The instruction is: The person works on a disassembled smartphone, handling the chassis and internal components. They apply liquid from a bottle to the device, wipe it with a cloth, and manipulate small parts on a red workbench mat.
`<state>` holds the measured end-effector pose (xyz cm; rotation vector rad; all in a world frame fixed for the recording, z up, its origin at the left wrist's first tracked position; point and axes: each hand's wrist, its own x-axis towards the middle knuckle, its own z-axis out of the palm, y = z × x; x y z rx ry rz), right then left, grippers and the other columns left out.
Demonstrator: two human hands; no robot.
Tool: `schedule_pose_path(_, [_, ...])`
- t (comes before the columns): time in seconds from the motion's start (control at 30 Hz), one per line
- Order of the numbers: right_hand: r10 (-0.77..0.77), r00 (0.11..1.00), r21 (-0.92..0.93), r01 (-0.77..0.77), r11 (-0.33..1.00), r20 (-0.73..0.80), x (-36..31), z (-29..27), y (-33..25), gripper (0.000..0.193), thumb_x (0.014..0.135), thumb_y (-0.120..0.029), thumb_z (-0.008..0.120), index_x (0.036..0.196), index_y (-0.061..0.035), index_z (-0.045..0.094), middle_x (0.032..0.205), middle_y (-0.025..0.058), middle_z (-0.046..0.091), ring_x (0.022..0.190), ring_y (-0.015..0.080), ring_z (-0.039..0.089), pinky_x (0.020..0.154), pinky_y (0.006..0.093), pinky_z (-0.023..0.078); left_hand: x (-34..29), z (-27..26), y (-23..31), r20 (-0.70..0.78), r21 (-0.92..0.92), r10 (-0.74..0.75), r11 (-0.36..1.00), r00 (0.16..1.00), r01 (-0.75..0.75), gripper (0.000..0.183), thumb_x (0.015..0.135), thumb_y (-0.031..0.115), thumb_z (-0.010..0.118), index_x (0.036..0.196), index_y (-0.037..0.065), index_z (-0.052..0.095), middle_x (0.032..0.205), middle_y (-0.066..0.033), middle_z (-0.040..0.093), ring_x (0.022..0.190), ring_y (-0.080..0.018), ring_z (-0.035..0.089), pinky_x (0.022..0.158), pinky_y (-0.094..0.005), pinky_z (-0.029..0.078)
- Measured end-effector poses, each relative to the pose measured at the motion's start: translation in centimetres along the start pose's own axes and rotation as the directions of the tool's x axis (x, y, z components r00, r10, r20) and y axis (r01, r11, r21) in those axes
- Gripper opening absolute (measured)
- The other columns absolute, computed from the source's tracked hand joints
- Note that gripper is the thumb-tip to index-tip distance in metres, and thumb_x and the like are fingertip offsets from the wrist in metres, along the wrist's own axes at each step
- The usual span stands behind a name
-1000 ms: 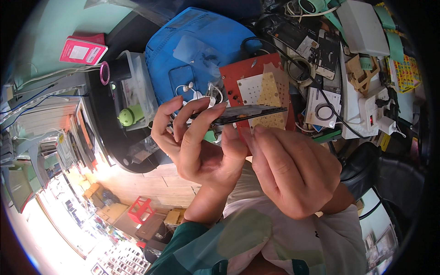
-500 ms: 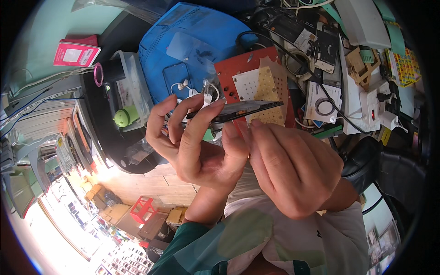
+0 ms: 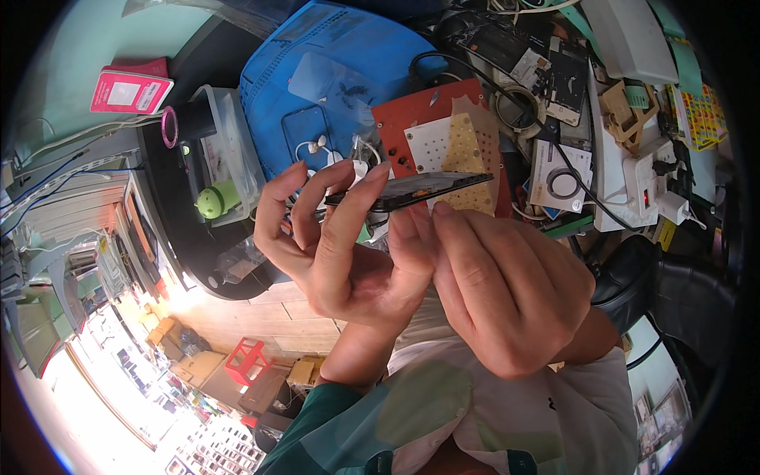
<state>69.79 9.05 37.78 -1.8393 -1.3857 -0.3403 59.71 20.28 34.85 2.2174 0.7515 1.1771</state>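
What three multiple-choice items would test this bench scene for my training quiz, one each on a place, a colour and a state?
1. The phone is:
A. flat on the bench
B. between both hands
C. in a box

2. The small figure at left is:
A. green
B. yellow
C. white

3. The phone is held:
A. screen facing camera
B. nearly edge-on
C. bent double

Answers:
1 B, the left hand and right hand grip it above the bench.
2 A, its body is green.
3 B, only its thin dark edge shows.
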Motion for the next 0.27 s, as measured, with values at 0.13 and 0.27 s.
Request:
schedule_pose_path(0.13, [-0.002, 1.000, -0.009, 0.002, 1.000, 0.009, 0.28, -0.18, -0.23, 0.027, 0.077, 0.007, 0.075, 0.102, 0.0161, 0.072, 0.082, 0.0174, 0.070, 0.065, 0.0257, 0.070, 0.052, 0.0321, 0.057, 0.10, -0.20, 0.00, 0.007, -0.002, 0.008, 1.000, 1.000, -0.008, 0.025, 0.095, 0.013, 0.068, 0.114, -0.002, 0.075, 0.113, -0.0181, 0.073, 0.135, -0.0310, 0.050, 0.107, -0.0432, 0.046])
schedule_pose_path(0.27, [-0.017, 1.000, -0.014, 0.017, 1.000, 0.010, 0.30, -0.13, -0.15, 0.028, 0.078, 0.006, 0.075, 0.104, 0.0162, 0.072, 0.083, 0.0182, 0.071, 0.066, 0.0265, 0.071, 0.053, 0.0326, 0.057, -0.08, -0.07, -0.05, -0.012, -0.060, -0.022, 0.998, 1.000, 0.021, 0.025, 0.094, 0.012, 0.069, 0.114, -0.001, 0.075, 0.124, -0.0189, 0.069, 0.137, -0.0298, 0.050, 0.109, -0.0432, 0.046])
